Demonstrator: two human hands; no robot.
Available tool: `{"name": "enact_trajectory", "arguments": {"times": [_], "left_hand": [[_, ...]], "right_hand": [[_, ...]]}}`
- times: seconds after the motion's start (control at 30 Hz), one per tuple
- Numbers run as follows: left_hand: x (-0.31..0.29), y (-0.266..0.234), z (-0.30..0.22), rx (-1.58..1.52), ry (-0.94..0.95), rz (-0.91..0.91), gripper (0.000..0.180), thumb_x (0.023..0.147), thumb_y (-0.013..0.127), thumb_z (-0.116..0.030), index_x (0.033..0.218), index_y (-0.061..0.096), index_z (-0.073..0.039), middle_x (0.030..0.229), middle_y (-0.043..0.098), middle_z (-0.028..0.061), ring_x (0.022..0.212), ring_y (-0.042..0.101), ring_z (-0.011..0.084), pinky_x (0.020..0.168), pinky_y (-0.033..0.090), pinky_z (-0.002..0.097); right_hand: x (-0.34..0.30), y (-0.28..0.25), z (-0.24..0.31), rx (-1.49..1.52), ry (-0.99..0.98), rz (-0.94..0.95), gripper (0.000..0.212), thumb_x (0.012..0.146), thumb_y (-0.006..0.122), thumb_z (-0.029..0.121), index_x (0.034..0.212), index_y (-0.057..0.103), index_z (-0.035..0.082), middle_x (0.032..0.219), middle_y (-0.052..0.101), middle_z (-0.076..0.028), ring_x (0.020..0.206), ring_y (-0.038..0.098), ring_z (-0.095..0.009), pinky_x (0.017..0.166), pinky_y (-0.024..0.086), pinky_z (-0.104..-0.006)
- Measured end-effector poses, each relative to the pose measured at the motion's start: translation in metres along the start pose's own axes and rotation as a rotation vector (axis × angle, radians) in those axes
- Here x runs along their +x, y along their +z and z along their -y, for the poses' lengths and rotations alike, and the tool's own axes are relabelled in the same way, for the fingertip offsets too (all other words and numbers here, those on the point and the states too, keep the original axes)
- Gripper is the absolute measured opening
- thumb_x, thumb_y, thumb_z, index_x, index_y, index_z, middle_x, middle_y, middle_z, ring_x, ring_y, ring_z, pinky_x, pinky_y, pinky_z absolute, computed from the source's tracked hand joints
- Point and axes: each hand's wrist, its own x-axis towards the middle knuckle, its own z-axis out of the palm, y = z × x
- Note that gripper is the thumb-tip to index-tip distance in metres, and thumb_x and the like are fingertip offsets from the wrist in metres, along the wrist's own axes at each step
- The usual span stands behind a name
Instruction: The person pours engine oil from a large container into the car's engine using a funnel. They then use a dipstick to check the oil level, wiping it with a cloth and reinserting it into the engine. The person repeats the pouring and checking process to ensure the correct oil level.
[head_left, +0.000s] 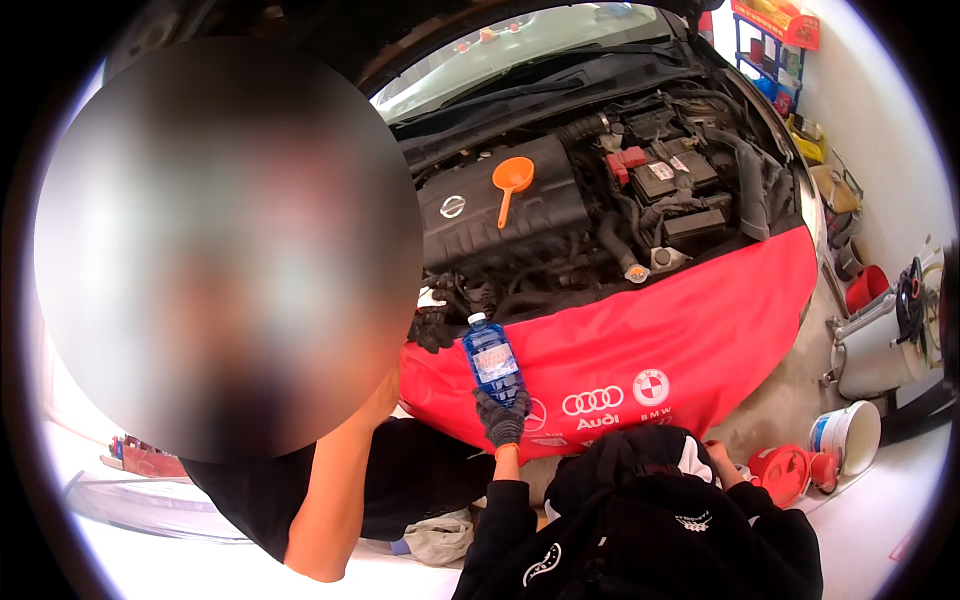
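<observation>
a blue bottle (493, 362) is lying over the red cover (680, 330), near that cover's left end, with its white cap (476, 318) pointing toward the engine bay; whether it is also touching the cloth cannot be told. the person's gloved left hand (502, 415) is grasping its lower end, the fingers wrapping there while most of the bottle is extending beyond them; this low hold is probably leaving the cap unobstructed. the right hand (716, 452) is showing only partly beside the black jacket (650, 530), so its fingers' state cannot be told. the red cover is draping over the car's front edge, presumably protecting the paint. an orange funnel (513, 175) is resting on the engine cover (555, 200), its handle pointing toward the front edge, likely kept within reach.
</observation>
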Motion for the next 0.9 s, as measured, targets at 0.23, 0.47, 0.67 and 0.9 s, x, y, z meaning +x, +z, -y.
{"name": "enact_trajectory", "arguments": {"times": [0.23,0.47,0.67,0.9], "left_hand": [[-0.004,-0.01,-0.005,0.035,-0.07,0.045,0.115,0.067,0.073,-0.058,0.147,0.013,-0.002,0.132,0.041,0.0325,0.119,0.046,0.0462,0.097,0.041,0.0491],[-0.003,-0.006,-0.021,0.053,-0.143,0.101,0.113,0.069,0.072,-0.058,0.149,0.01,-0.006,0.142,0.032,0.0292,0.129,0.037,0.0438,0.103,0.035,0.0513],[-0.003,-0.002,-0.022,0.027,-0.147,0.082,0.113,0.069,0.073,-0.056,0.149,0.01,-0.008,0.145,0.029,0.0266,0.133,0.032,0.0414,0.105,0.031,0.0541],[-0.007,-0.016,-0.036,0.007,-0.184,0.142,0.112,0.07,0.071,-0.058,0.149,0.009,-0.009,0.148,0.025,0.0256,0.135,0.029,0.041,0.105,0.03,0.0559]], "right_hand": [[0.015,0.004,-0.018,-0.048,-0.107,0.014,0.028,0.08,0.066,0.019,0.094,0.068,-0.005,0.083,0.069,-0.017,0.075,0.065,-0.024,0.069,0.052,-0.0367],[-0.006,-0.011,0.008,-0.116,-0.132,0.012,0.024,0.083,0.062,0.016,0.092,0.067,-0.005,0.082,0.069,-0.018,0.073,0.065,-0.024,0.068,0.052,-0.037],[0.013,-0.012,-0.009,-0.107,-0.113,-0.014,0.021,0.083,0.061,0.013,0.094,0.069,-0.003,0.087,0.07,-0.017,0.077,0.066,-0.025,0.072,0.053,-0.0376],[0.021,-0.017,-0.007,-0.178,-0.149,-0.012,0.022,0.082,0.063,0.013,0.095,0.069,-0.004,0.085,0.07,-0.016,0.076,0.066,-0.024,0.07,0.053,-0.0366]]}}
